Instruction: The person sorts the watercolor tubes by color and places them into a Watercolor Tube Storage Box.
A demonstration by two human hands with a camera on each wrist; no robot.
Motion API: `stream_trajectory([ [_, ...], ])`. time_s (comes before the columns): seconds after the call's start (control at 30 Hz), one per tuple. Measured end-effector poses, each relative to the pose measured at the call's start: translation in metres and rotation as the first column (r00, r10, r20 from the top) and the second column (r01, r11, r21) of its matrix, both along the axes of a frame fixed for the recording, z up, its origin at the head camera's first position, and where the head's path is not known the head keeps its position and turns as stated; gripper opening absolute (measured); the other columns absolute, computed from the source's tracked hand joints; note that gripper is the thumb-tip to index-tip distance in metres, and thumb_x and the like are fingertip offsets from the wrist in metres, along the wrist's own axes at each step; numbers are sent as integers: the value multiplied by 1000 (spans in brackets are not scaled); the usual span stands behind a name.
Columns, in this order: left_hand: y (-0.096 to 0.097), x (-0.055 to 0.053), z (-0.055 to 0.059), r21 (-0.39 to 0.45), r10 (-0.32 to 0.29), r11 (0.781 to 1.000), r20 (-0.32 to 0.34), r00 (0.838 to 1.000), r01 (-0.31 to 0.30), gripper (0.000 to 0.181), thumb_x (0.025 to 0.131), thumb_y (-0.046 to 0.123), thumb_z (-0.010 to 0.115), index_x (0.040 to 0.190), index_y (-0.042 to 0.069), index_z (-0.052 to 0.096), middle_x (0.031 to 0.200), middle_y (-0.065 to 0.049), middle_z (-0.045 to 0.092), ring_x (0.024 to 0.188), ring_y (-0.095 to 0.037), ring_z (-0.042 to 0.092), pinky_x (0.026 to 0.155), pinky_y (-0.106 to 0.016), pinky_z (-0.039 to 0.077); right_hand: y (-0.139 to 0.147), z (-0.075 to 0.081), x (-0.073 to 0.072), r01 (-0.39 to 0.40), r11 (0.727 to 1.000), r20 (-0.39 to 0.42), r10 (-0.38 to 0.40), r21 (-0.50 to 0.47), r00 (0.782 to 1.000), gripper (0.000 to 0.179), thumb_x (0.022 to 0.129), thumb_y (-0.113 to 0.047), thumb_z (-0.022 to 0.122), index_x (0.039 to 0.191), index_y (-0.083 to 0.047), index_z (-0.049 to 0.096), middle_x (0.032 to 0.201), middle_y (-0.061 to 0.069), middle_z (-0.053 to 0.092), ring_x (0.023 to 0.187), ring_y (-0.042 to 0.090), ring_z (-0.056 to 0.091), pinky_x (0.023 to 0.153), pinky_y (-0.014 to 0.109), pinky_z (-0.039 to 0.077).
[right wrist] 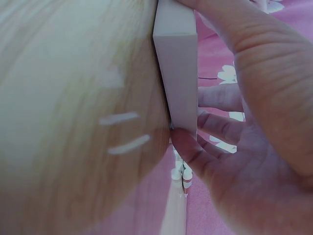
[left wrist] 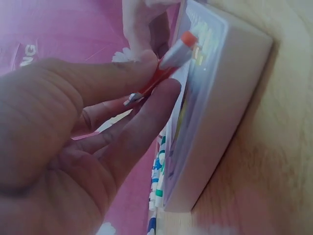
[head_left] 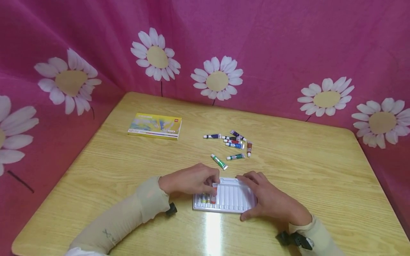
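In the head view a shallow white plastic tray (head_left: 237,200) with parallel slots lies on the table. Several small paint tubes (head_left: 203,198), yellowish ones among them, fill its left slots. My left hand (head_left: 192,180) pinches an orange-red paint tube (left wrist: 177,55) between thumb and fingers, over the slot beside them. The tube's orange cap points toward the tray's near side, and the left wrist view shows it tilted against the tray. My right hand (head_left: 275,201) grips the tray's right end, thumb at the near corner and fingers along the far edge; some fingertips are hidden.
Beyond the tray lie loose paint tubes, among them a light green tube (head_left: 219,161), a dark green tube (head_left: 236,156), a brown tube (head_left: 249,149) and a blue tube (head_left: 235,145). A yellow box (head_left: 155,126) lies at the back left. Flowered pink cloth (head_left: 262,46) hangs behind the table.
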State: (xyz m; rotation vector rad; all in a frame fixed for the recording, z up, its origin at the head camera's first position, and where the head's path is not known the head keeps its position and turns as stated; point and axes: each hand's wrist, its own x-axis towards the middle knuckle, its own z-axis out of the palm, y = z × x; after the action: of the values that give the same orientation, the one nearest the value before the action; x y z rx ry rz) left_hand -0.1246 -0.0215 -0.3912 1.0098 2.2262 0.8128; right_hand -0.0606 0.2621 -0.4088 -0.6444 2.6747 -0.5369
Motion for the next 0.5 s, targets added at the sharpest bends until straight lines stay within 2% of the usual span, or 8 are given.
stream_trajectory([
  [0.17, 0, 1, -1, 2, -50, 999, -74, 996, 50, 14, 96, 27, 75, 105, 18, 69, 94, 10, 67, 82, -4, 59, 78, -18, 50, -1, 1, 1, 3, 1000, 8, -3, 2, 1000, 112, 66, -75, 81, 156, -20, 44, 152, 4, 44, 135, 24, 44, 114, 51, 48],
  [0.27, 1, 1, -1, -24, -62, 998, -131, 989, 59, 21, 96, 30, 74, 112, 17, 73, 97, 8, 66, 84, -5, 57, 79, -19, 49, -1, 2, 1, 10, 1000, 17, -10, 2, 1000, 111, 67, -74, 82, 156, -21, 43, 152, 4, 44, 136, 25, 44, 114, 51, 47],
  [0.4, 1, 1, -1, -76, -61, 996, -159, 985, 50, 31, 96, 34, 74, 122, 17, 74, 105, 7, 67, 89, -7, 56, 85, -20, 48, -1, 3, 1, 13, 1000, 25, -13, 4, 1000, 111, 67, -74, 82, 157, -21, 43, 153, 4, 43, 136, 26, 43, 114, 52, 47],
  [0.5, 1, 1, -1, -101, -58, 994, -165, 985, 42, 33, 96, 35, 74, 123, 17, 74, 107, 6, 67, 92, -8, 56, 88, -22, 49, -1, 3, 0, 10, 1000, 24, -11, 7, 1000, 111, 68, -74, 82, 157, -21, 43, 153, 5, 43, 136, 26, 43, 114, 51, 47],
])
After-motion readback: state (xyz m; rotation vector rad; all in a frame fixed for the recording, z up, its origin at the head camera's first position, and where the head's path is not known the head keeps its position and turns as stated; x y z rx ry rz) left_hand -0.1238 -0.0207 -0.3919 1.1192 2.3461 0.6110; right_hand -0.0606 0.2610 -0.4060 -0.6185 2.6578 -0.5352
